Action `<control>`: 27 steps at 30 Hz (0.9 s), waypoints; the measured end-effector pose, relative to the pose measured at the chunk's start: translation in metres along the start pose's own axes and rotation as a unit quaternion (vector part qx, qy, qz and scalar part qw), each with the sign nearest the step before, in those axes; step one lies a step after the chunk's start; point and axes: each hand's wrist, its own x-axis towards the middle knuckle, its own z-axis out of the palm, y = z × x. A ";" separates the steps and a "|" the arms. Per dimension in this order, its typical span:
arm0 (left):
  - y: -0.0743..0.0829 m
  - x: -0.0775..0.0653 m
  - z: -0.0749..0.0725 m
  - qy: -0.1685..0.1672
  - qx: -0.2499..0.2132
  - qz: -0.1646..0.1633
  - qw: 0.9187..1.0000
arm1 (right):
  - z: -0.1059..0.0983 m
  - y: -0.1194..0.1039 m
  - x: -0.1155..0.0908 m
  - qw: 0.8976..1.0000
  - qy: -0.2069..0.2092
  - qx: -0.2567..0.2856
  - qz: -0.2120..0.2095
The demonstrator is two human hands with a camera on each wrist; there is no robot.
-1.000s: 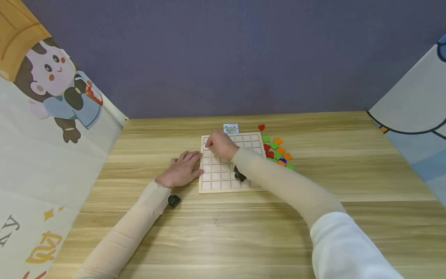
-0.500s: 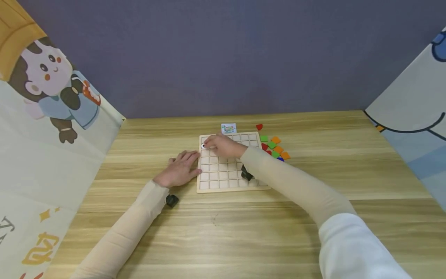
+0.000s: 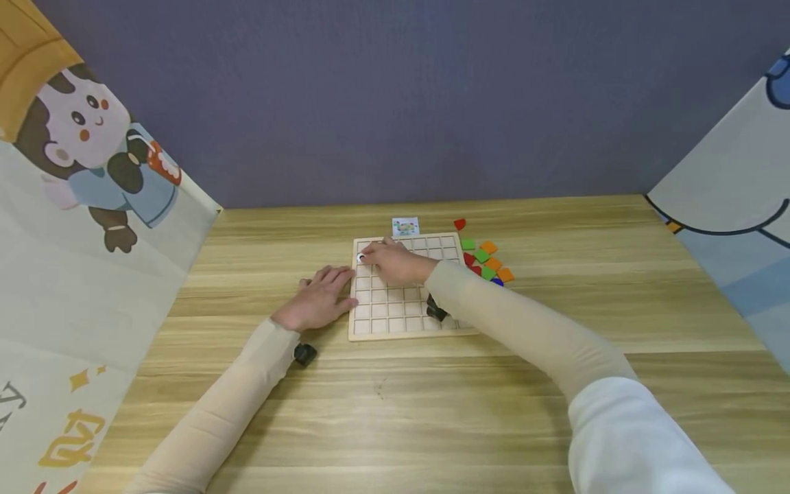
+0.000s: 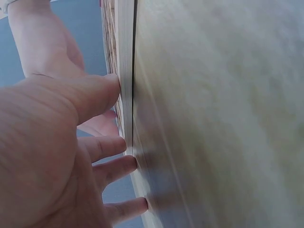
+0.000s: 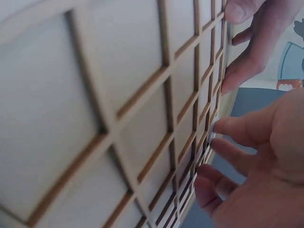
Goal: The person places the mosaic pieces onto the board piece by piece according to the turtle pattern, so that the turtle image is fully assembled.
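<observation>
A wooden grid board (image 3: 389, 337) with square cells lies flat on the table. In its upper left corner area sits a small white tile (image 3: 360, 259) with a black mark. My right hand (image 3: 395, 262) reaches across the board and pinches this tile at its right side; in the right wrist view the thumb and index finger of the right hand (image 5: 256, 156) come close together at the board surface. Fingers spread, my left hand (image 3: 315, 302) rests on the table and touches the board's left edge. In the left wrist view, the left thumb (image 4: 102, 92) presses the board's side.
Loose green, orange, red and blue tiles lie right of the board, among them an orange tile (image 3: 505, 274) and a green tile (image 3: 468, 244). One red piece (image 3: 459, 224) lies farther back. A small picture card (image 3: 405, 226) is behind the board, before a dark wall (image 3: 432, 103).
My right hand has shifted slightly, its fingers now to the right of the white tile, so more of the tile shows at the board's upper left. My left hand stays at the board's edge.
</observation>
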 end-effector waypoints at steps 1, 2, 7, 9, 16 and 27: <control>0.000 0.000 0.000 0.000 0.000 0.000 1.000 | 0.000 -0.001 0.000 1.000 -0.002 -0.007 0.001; 0.000 0.000 0.000 -0.001 0.000 0.000 1.000 | 0.000 -0.002 0.000 1.000 -0.002 -0.017 0.001; 0.000 0.001 0.000 0.001 0.000 0.000 1.000 | 0.002 -0.010 0.004 0.997 -0.012 -0.071 0.015; 0.000 0.001 0.000 0.002 0.002 -0.002 1.000 | 0.002 -0.013 0.004 0.997 -0.016 -0.077 0.022; 0.000 0.002 0.002 0.000 0.004 -0.004 1.000 | -0.001 -0.013 0.003 0.998 0.000 -0.053 0.021; 0.000 0.002 0.003 0.004 0.007 -0.003 1.000 | 0.000 -0.007 0.004 0.999 -0.013 -0.013 0.028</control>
